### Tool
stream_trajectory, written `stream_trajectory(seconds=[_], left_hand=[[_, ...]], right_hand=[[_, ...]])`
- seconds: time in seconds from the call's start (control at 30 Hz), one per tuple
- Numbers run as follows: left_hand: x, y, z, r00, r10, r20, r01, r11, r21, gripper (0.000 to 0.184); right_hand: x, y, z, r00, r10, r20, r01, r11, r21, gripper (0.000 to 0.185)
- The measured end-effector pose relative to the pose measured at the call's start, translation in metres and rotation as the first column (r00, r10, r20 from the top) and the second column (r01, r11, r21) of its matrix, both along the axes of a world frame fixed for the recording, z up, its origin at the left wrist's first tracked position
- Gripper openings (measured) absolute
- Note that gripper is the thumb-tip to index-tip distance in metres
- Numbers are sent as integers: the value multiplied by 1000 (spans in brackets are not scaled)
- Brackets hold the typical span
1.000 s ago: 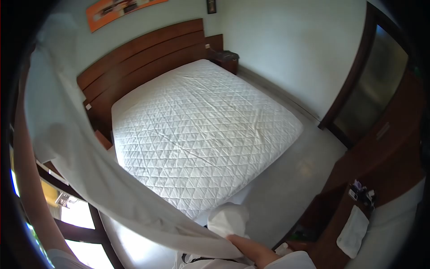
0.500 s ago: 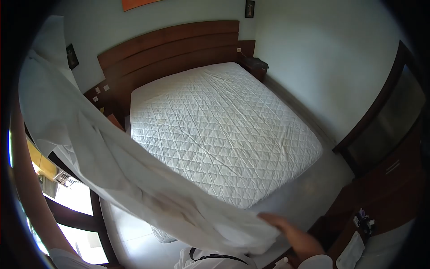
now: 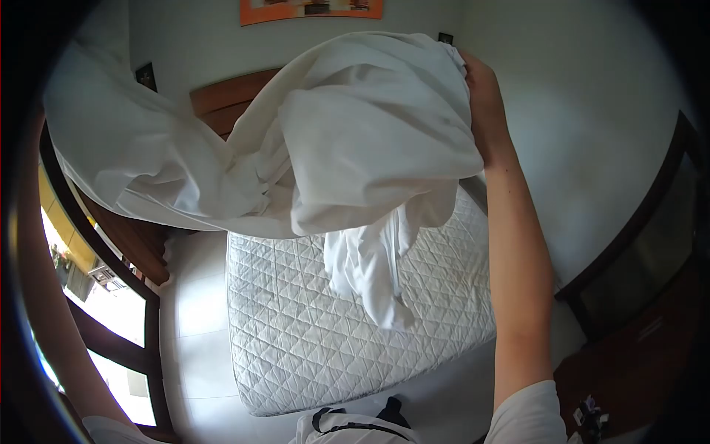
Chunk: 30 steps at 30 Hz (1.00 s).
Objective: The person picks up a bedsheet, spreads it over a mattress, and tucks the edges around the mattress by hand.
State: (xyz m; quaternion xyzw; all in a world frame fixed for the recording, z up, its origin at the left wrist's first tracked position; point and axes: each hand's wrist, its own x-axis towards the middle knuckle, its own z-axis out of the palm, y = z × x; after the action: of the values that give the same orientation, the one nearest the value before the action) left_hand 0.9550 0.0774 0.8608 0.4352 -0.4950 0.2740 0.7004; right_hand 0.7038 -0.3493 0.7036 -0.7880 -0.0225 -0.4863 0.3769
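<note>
A large white bedsheet (image 3: 377,140) billows in the air over the bed, and one bunched end hangs down onto the quilted white mattress (image 3: 310,348). My right hand (image 3: 481,85) is raised at the sheet's upper right corner, its fingers closed on the gathered edge. At the far left my left arm (image 3: 55,318) reaches up along the dark rim of the view. The sheet is held up at that arm's end, but the fingers of my left hand are hidden. Cloth covers the far part of the mattress.
Behind the sheet stands a brown wooden headboard (image 3: 222,107), with an orange picture (image 3: 310,9) above it. A glass door with a dark frame (image 3: 151,348) is on the left. At the right are a dark-framed panel (image 3: 636,229) and small items on brown furniture (image 3: 629,370).
My right hand has risen from low near my waist to high in front, lifting the sheet across the bed. My left arm stays raised. The camera view has tilted and moved nearer the bed.
</note>
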Motion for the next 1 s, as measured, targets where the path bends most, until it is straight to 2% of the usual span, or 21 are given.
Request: stream_trajectory(seconds=[0.07, 0.1, 0.17, 0.23, 0.27, 0.3, 0.33, 0.37, 0.4, 0.43, 0.47, 0.5, 0.53, 0.57, 0.63, 0.7, 0.77, 0.83, 0.9, 0.97, 1.0], left_hand=[[-22, -32, -8, 900, 296, 321, -342, 934, 98, 61], [-24, -48, -16, 891, 321, 322, -367, 925, 94, 61], [-17, -83, -43, 950, 272, 154, -289, 952, 104, 55], [-31, -146, -78, 974, 206, -95, -187, 967, 175, 50], [-51, -183, -99, 948, 174, -267, -112, 966, 232, 48], [-71, -221, -120, 890, 154, -429, -36, 962, 270, 46], [-76, -260, -151, 933, 205, -296, -99, 937, 335, 50], [-87, -294, -174, 898, 210, -387, -20, 897, 442, 54], [-97, -328, -196, 854, 234, -464, 65, 838, 542, 58], [-125, -356, -208, 914, 151, -377, 133, 766, 629, 49], [-134, -377, -225, 852, -15, -524, 331, 790, 516, 52], [-131, -395, -245, 744, -185, -642, 514, 772, 374, 56], [-122, -403, -261, 745, -181, -642, 512, 772, 377, 56], [-110, -403, -277, 810, -194, -554, 511, 697, 503, 55], [-104, -386, -280, 865, -217, -452, 481, 615, 625, 54], [-105, -355, -280, 955, 257, -145, 26, 417, 908, 42], [-83, -314, -295, 803, 551, -225, -102, 499, 860, 31], [-79, -259, -299, 652, 666, -363, -249, 640, 727, 28], [-74, -201, -312, 514, 788, -340, -428, 579, 694, 30], [-89, -165, -319, 545, 756, -364, -528, 646, 552, 31], [-107, -155, -314, 515, 780, -356, -529, 616, 583, 31]], right_hand=[[14, -33, -17, 998, -63, 30, 66, 989, -131, 40], [23, -56, -35, 998, -60, -28, 54, 985, -162, 37], [40, -107, -77, 996, -24, -89, 5, 979, -202, 34], [56, -161, -109, 786, -531, -317, 245, 738, -629, 36], [57, -164, -107, 800, -511, -315, 224, 741, -633, 36], [56, -156, -98, 927, -32, -373, -66, 967, -247, 45], [59, -148, -91, 867, 443, -230, -415, 896, 158, 54], [66, -140, -90, 853, 468, -230, -441, 883, 159, 54], [70, -131, -92, 751, 655, -83, -618, 742, 258, 54], [67, -134, -91, 685, 729, 0, -697, 655, 292, 54], [64, -138, -90, 605, 792, 83, -769, 555, 316, 54], [58, -145, -88, 615, 783, -93, -701, 597, 391, 54], [51, -152, -88, 596, 758, -265, -618, 644, 451, 54], [45, -163, -92, 595, 760, -262, -621, 642, 450, 54], [38, -202, -110, 839, 443, -316, -341, 881, 329, 51], [40, -271, -139, 927, 309, -211, -246, 928, 278, 48], [16, -333, -150, 983, -42, -180, 69, 986, 149, 45], [-20, -402, -160, 942, -231, -243, 291, 924, 248, 46], [-71, -458, -168, 913, -368, -173, 401, 888, 226, 43], [-121, -478, -162, 845, -474, -246, 527, 815, 241, 38], [-143, -509, -164, 754, -576, -315, 618, 785, 46, 41]])
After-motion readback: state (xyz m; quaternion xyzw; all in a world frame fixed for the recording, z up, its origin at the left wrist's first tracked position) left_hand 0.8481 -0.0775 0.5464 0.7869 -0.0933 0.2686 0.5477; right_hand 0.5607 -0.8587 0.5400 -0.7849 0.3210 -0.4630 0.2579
